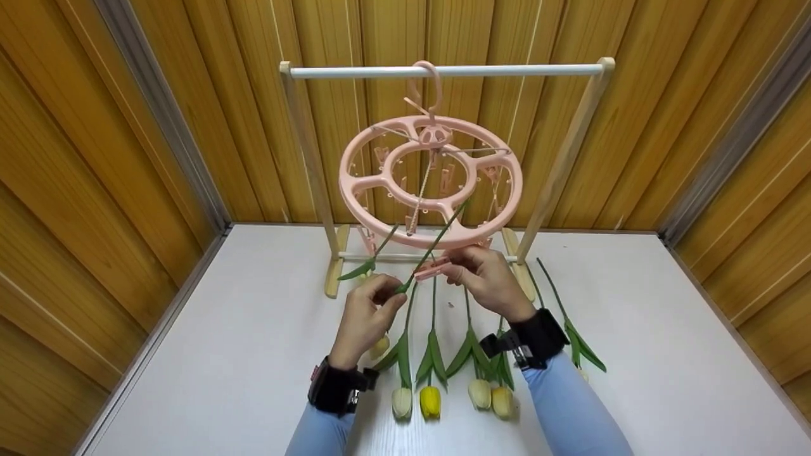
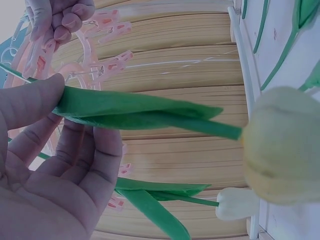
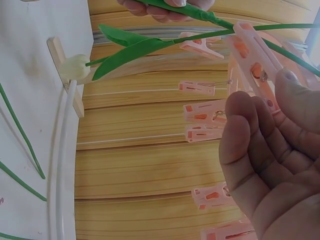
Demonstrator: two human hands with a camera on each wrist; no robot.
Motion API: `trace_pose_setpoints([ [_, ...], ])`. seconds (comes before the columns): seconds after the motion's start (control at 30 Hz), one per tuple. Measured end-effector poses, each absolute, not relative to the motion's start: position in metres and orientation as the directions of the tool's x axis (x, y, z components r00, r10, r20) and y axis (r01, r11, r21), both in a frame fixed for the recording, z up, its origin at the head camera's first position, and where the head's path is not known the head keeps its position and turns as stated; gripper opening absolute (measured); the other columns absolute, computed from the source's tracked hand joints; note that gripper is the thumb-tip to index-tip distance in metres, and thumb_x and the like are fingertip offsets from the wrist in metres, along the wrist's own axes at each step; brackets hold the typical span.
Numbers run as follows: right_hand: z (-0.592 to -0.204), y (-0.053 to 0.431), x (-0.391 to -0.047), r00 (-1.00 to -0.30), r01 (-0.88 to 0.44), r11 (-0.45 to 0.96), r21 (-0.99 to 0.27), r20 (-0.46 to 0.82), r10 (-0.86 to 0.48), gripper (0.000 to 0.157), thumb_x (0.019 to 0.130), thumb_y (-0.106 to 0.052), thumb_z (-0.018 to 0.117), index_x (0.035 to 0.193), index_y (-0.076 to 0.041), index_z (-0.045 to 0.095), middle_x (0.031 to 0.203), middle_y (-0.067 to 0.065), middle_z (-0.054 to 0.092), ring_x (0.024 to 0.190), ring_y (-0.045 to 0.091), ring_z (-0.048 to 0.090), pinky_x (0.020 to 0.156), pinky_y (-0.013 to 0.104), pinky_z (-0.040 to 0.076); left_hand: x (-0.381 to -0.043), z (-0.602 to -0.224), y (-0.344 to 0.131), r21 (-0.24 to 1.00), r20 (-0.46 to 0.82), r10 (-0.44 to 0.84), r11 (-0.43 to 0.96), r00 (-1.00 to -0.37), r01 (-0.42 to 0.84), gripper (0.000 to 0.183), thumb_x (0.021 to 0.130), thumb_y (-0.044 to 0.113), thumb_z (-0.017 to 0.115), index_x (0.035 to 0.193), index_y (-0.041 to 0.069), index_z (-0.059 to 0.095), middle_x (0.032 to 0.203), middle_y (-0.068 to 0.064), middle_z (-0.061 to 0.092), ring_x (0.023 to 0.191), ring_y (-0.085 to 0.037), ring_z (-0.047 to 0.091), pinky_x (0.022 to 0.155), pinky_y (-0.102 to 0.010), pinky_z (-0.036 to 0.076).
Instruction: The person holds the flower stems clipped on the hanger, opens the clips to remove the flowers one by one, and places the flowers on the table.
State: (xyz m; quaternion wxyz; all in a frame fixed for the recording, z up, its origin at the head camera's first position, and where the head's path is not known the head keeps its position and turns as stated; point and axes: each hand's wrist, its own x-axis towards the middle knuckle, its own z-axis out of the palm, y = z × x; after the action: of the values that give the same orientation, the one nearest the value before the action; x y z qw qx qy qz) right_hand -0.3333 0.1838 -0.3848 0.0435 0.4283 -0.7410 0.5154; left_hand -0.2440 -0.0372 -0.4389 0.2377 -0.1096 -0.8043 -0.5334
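Note:
My left hand [image 1: 367,320] pinches the green stem of a pale tulip [image 2: 135,107] near its leaves, with the bloom pointing down. My right hand [image 1: 488,278] pinches a pink clothespin [image 3: 255,65] between thumb and fingers. The clothespin's tip meets the held stem; whether the stem lies between its jaws I cannot tell. Above both hands hangs a round pink clip hanger [image 1: 346,180], with several other clothespins around it. Another white tulip [image 3: 75,67] hangs bloom-down at the hanger's left side, close to my left hand.
The hanger hooks over the white rod [image 1: 507,69] of a wooden-legged rack. On the white table [image 1: 253,367] lie a yellow tulip [image 1: 430,403], a white tulip [image 1: 402,403] and several more. Slatted wooden walls [image 1: 222,126] enclose the back and sides.

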Motion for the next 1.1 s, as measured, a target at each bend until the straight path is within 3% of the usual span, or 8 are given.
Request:
trace_pose_setpoints([
  [0.2, -0.3855, 0.1848, -0.3325, -0.640, -0.664, 0.102, -0.741, 0.493, -0.589, 0.017, 0.098, 0.000, 0.066, 0.114, 0.005, 0.071, 0.091, 0.019, 0.071, 0.073, 0.013, 0.063, 0.066, 0.022, 0.051, -0.2435, -0.4392, -0.0374, 0.818, 0.478, -0.085, 0.405, -0.874, 0.408, 0.005, 0.093, 0.005, 0.074, 0.098, 0.003, 0.073, 0.086, -0.005, 0.067, 0.076, -0.014, 0.059, 0.070, -0.029, 0.050],
  [0.5, -0.3864, 0.1836, -0.3347, -0.614, -0.671, 0.059, -0.740, 0.509, -0.603, 0.022, 0.099, -0.001, 0.065, 0.120, -0.001, 0.071, 0.100, 0.012, 0.075, 0.072, 0.023, 0.062, 0.067, 0.022, 0.050, -0.2423, -0.4396, -0.0384, 0.818, 0.478, -0.092, 0.411, -0.874, 0.404, 0.006, 0.093, 0.004, 0.074, 0.099, 0.003, 0.073, 0.087, -0.006, 0.069, 0.076, -0.014, 0.060, 0.069, -0.027, 0.051],
  [1.1, -0.3889, 0.1851, -0.3335, -0.640, -0.638, 0.099, -0.764, 0.454, -0.620, 0.025, 0.101, -0.004, 0.064, 0.125, 0.003, 0.067, 0.105, 0.015, 0.072, 0.079, 0.015, 0.064, 0.070, 0.023, 0.052, -0.2412, -0.4406, -0.0421, 0.820, 0.455, -0.096, 0.433, -0.885, 0.375, 0.005, 0.092, 0.002, 0.074, 0.097, 0.003, 0.073, 0.085, -0.003, 0.066, 0.075, -0.013, 0.057, 0.068, -0.026, 0.048],
])
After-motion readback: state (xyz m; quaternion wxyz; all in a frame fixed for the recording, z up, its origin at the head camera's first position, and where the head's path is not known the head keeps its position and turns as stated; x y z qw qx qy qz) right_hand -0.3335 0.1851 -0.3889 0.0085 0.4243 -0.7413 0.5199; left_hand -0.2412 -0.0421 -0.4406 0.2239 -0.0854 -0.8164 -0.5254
